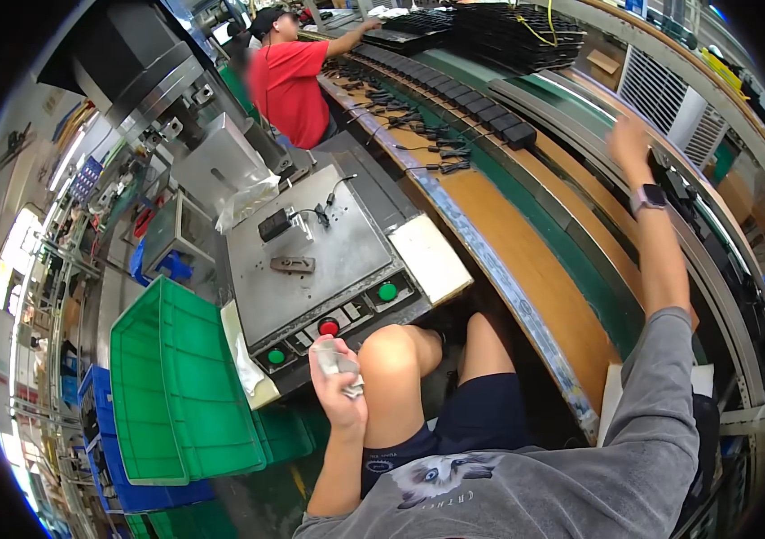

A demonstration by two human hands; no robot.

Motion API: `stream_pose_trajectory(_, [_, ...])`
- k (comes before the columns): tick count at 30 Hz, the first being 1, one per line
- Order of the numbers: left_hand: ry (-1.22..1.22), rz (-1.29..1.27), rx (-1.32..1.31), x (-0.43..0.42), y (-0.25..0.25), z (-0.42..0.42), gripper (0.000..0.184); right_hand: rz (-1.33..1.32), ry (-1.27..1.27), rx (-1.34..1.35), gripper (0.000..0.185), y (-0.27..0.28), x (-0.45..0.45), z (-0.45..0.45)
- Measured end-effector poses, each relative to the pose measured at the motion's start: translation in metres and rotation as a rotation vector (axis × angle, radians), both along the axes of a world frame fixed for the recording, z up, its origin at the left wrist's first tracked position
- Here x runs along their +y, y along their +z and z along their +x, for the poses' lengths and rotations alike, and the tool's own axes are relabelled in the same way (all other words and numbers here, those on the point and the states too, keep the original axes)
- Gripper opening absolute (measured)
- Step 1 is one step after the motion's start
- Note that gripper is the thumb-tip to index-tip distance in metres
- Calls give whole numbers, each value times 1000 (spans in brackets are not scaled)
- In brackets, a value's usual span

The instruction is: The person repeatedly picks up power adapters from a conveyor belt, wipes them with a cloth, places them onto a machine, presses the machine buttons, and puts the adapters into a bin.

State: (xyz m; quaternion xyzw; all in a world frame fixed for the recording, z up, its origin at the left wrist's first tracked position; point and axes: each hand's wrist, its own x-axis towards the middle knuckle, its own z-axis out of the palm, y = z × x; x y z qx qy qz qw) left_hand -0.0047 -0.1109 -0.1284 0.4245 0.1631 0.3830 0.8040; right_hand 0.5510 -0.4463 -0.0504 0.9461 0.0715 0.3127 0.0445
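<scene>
My left hand [339,386] is closed around a small greyish-white piece [347,370] whose kind I cannot make out. It rests by my knee, close to the red button [329,326] on the press front. My right hand [630,144], with a watch on the wrist, reaches out over the metal rail at the far right. Its fingers are smeared, so whether it holds anything is unclear. On the press's metal plate [347,260] lie a black power adapter [275,225] with its cable and a brown-grey block [293,264].
A press head [221,166] overhangs the plate. Green buttons [388,291] sit on its front. Beside my left arm stands a green bin [176,386]. Black adapters [481,106] line the green conveyor [562,242], with cables alongside. Farther off, a person in a red shirt [288,94] reaches toward stacked black trays [508,36].
</scene>
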Motion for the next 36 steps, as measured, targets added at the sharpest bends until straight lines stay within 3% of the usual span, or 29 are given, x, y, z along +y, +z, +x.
stream_pose_trajectory(2, [-279, -415, -240, 21, -2, -1, 55, 167, 120, 180, 55, 2, 73, -16])
stream_pose_trajectory(3, [-278, -632, -255, 18, 12, 4, 53, 118, 232, 251, 67, -5, 101, -5])
stream_pose_trajectory(4, [-271, -848, -271, 15, 25, 6, 52, 250, 256, 317, 79, -18, 128, -4])
stream_pose_trajectory(7, [-232, -544, -234, 5, 24, 7, 52, 397, 155, 489, 94, -46, 185, 14])
stream_pose_trajectory(11, [-152, -393, -75, 1, 34, -21, 51, 452, 166, 650, 99, -40, 188, 3])
stream_pose_trajectory(12, [-365, -349, -198, 18, 9, -38, 50, 301, 226, 572, 91, -39, 184, 3])
stream_pose_trajectory(13, [-312, -206, 3, 15, 19, -46, 49, 223, 370, 605, 86, -46, 171, 18])
stream_pose_trajectory(14, [-260, -73, 205, 11, 31, -52, 48, 148, 315, 634, 74, -28, 163, -6])
stream_pose_trajectory(16, [-283, -162, 242, 12, 33, -62, 47, 70, 346, 660, 49, -17, 132, -35])
stream_pose_trajectory(18, [-276, -95, 215, 17, 31, -64, 47, 293, 400, 473, 48, 22, 105, -105])
stream_pose_trajectory(20, [-309, 4, 197, 24, 39, -51, 47, 652, 777, 143, 54, 38, 74, -140])
stream_pose_trajectory(21, [-329, 18, 195, 27, 44, -37, 45, 1013, 964, 350, 58, 54, 65, -164])
stream_pose_trajectory(22, [-357, 38, 199, 32, 50, -19, 43, 1324, 1144, 252, 61, 61, 70, -186])
stream_pose_trajectory(24, [-405, 25, 69, 31, 71, 29, 37, 1533, 1267, 386, 59, 71, 72, -229])
stream_pose_trajectory(28, [-370, 291, -39, 10, 75, 132, 32, 1390, 991, 1108, 44, 14, 108, -300])
stream_pose_trajectory(30, [-206, 560, 18, -13, 55, 168, 22, 1547, 813, 1553, 32, -7, 123, -326])
stream_pose_trajectory(32, [-118, 831, -21, -35, 70, 152, 15, 1680, 780, 1733, 21, -26, 133, -335])
stream_pose_trajectory(34, [-263, 799, -34, -44, 65, 141, 17, 1593, 832, 1784, 24, -28, 132, -339])
stream_pose_trajectory(36, [-204, 1027, -119, -42, 54, 140, 14, 1582, 873, 1805, 25, -27, 132, -341])
